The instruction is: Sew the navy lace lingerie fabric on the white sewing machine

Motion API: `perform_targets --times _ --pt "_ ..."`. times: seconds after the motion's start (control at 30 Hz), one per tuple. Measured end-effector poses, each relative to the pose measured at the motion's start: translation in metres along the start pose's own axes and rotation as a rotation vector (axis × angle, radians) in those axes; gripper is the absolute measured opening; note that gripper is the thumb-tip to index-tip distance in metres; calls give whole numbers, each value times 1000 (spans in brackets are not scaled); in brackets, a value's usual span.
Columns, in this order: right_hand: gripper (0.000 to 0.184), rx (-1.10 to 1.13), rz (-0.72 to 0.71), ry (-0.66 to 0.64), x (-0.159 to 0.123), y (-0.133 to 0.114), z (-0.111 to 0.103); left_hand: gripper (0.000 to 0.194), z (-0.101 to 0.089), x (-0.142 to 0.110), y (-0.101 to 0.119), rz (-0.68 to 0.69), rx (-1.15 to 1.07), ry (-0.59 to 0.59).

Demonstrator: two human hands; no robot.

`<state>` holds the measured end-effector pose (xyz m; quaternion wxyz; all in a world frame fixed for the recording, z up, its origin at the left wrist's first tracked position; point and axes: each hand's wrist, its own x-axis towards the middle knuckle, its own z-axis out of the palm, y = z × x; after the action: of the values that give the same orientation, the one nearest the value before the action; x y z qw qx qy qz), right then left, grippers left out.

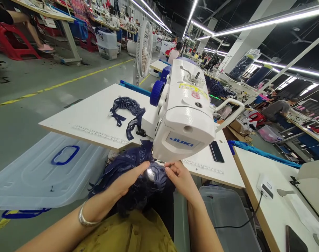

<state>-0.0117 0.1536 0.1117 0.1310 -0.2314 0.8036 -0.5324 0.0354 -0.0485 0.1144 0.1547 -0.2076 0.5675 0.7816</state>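
A bunched piece of navy fabric [156, 178] with a sheer, stripy look lies under the head of the white JUKI sewing machine [185, 122], lit by its lamp. My left hand [133, 178] holds its left side, thumb on top, the other fingers mostly hidden. On the right edge, close to the needle area, my right hand [179, 175] pinches the cloth between thumb and fingers. More of the navy material [117, 164] spills over my lap to the left. Another strip of gathered navy fabric [128, 106] rests on the white sewing table [88, 105]. The needle itself is hidden.
A black phone [216, 151] lies on the table right of the machine. Below left is a lidded plastic box [44, 171]; an open clear bin [227, 213] sits below right. A neighbouring table [269, 168] holds a corded white device [266, 185]. A fan [144, 49] stands behind.
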Motion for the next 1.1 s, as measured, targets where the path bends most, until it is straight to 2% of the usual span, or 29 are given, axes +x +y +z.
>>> perform_targets --times 0.13,0.23,0.3,0.4,0.47,0.53,0.6,0.67,0.73,0.83,0.97,1.1 --pt "19 -365 -175 126 -5 -12 0 43 -4 -1 -7 -22 27 45" --pt "41 -837 -325 150 -6 -21 6 43 -1 -3 -7 -51 -70 -13" --pt "51 -1123 -409 127 -4 -25 11 42 4 -5 -5 -85 -125 18" --pt "36 -1295 -518 184 -2 -23 13 41 8 -6 -3 -97 -146 64" --pt "29 -1317 -551 235 -2 -16 8 45 7 -5 -3 -51 -142 -35" --pt "26 -1339 -508 300 -2 -6 -1 51 4 -3 -3 -8 -110 -108" --pt "21 -1295 -361 383 1 5 -15 55 2 -1 -4 5 -57 -90" --pt "18 -1120 -211 439 11 15 -31 55 3 1 -3 6 -23 -47" --pt "19 -925 -154 455 29 23 -45 58 6 1 -1 0 -7 -21" --pt "23 -807 -197 454 68 34 -61 69 9 -1 3 29 19 16" --pt "16 -728 -273 453 115 46 -70 69 9 -4 7 47 65 -29" --pt "21 -687 -340 458 134 61 -70 75 6 -3 5 54 83 -17"
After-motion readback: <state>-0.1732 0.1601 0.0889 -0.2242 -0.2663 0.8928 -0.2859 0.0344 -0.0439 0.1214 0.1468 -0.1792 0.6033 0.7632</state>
